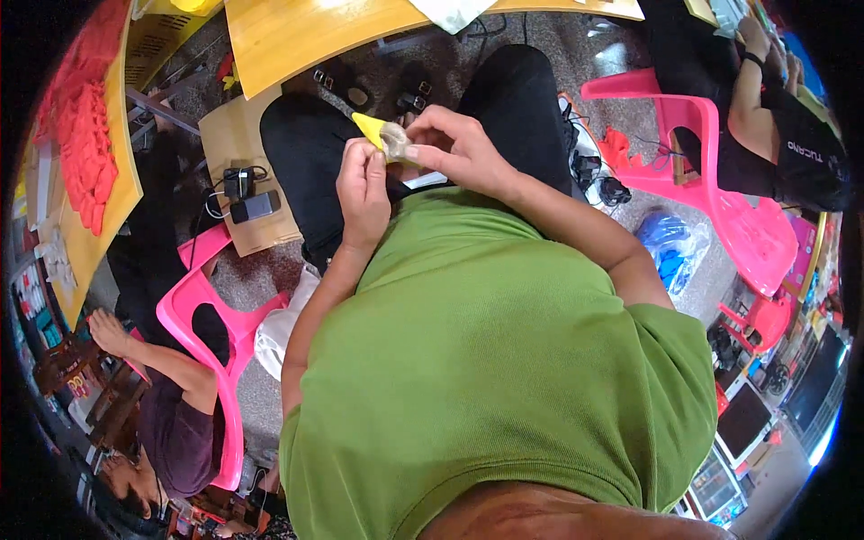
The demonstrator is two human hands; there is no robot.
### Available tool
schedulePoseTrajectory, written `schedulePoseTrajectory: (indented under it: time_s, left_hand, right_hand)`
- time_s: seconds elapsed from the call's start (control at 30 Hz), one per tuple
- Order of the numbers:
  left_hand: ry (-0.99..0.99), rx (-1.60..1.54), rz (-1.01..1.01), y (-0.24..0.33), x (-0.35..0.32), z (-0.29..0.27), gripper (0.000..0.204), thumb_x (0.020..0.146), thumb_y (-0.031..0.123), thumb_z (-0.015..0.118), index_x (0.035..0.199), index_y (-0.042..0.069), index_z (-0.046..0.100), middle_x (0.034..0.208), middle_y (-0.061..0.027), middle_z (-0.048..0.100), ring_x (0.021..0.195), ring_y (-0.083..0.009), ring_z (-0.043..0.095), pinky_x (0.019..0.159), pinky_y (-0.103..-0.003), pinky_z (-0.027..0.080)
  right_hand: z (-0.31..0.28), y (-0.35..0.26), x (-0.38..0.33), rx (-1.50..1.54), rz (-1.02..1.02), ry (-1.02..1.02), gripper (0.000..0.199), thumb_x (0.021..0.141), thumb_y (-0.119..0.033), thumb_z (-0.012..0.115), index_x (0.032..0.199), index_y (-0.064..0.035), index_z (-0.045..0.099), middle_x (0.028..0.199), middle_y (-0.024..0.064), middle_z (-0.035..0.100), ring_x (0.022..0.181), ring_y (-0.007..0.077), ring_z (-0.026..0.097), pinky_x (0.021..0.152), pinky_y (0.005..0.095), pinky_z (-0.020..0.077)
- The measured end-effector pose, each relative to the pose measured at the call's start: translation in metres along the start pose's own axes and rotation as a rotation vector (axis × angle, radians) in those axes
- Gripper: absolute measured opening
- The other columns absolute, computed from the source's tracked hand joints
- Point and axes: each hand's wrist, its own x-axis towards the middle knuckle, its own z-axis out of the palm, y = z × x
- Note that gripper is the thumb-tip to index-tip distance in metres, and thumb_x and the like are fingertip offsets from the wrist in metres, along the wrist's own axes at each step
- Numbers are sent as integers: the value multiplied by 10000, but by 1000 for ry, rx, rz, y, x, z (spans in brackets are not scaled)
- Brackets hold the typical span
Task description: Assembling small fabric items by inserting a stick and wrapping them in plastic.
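Note:
Above my lap, my left hand (364, 189) pinches the lower edge of a small bright yellow pointed piece (366, 128) between thumb and fingers. Its tip points up and to the left. Against its right side lies a crumpled grey-beige piece (394, 139), thin and soft-looking. My right hand (461, 148) is closed on that grey-beige piece, thumb and forefinger at its right end. Whether the two pieces are joined cannot be made out. Something white (427, 180) shows below the right hand, partly hidden by it.
Ahead stands a wooden table (315, 36). At left, a cardboard sheet (270, 236) holds a phone (256, 207) and black adapter (238, 183). Red pieces (90, 162) cover another table. Co-workers sit on both sides by pink chairs (229, 360). A blue plastic-wrapped bundle (668, 243) lies right.

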Motion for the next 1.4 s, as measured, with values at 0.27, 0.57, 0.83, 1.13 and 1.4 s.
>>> schedulePoseTrajectory:
  time_s: [0.27,0.57,0.83,1.13,1.4]
  left_hand:
    - [-52,-78,45,4,4,6,115,906,45,441,807,-14,440,825,-70,448,733,-144,457,674,-255,404]
    - [-62,458,231,12,2,7,52,860,20,481,824,-6,454,840,-124,456,717,-253,510,668,-319,448]
    - [-136,-579,-358,12,9,6,253,931,106,469,1155,-11,458,1122,-74,534,969,-123,549,830,-254,468]
    - [-133,-604,-352,13,5,8,372,869,9,545,1223,-15,432,1108,-66,546,995,-134,538,881,-266,435]
    - [-39,-268,-188,13,6,17,350,849,-18,551,1189,-2,469,1049,-42,563,883,-101,556,752,-227,467]
  right_hand:
    - [-4,2,5,382,226,-119,291,824,-102,625,1081,-12,524,979,59,600,900,112,575,762,263,485]
    - [12,5,3,-48,96,137,192,721,-55,674,853,-21,539,783,54,569,680,134,574,610,266,469]
    - [10,-9,-5,-367,-109,110,226,689,-40,718,856,-19,568,799,51,546,672,114,530,585,238,443]
    - [3,-17,-10,-578,-358,179,186,666,-28,696,834,-41,615,810,94,543,720,224,564,578,304,456]
    - [7,-10,-8,-615,-381,168,140,681,16,627,770,-27,528,755,104,519,694,282,538,576,370,444]
